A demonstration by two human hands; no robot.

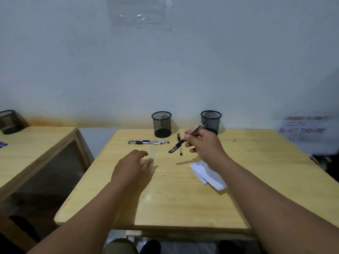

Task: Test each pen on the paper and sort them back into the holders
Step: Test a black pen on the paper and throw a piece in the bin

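Observation:
My right hand [202, 143] holds a dark capped pen [177, 144] above the wooden table [165, 198], slanting from lower left to upper right. My left hand [133, 165] hovers over the table with relaxed fingers and holds nothing. Two clear pens [148, 142] lie end to end in front of the left mesh holder [161, 124]. Another pen [180, 150] lies under the held one, partly hidden. The right mesh holder [211, 121] stands behind my right hand. White folded paper [208, 176] lies beneath my right wrist.
A second wooden table [27, 153] stands to the left with a gap between, carrying another black mesh holder [9, 121]. A white wall runs right behind both holders. A printed paper sign [304, 129] hangs at the right.

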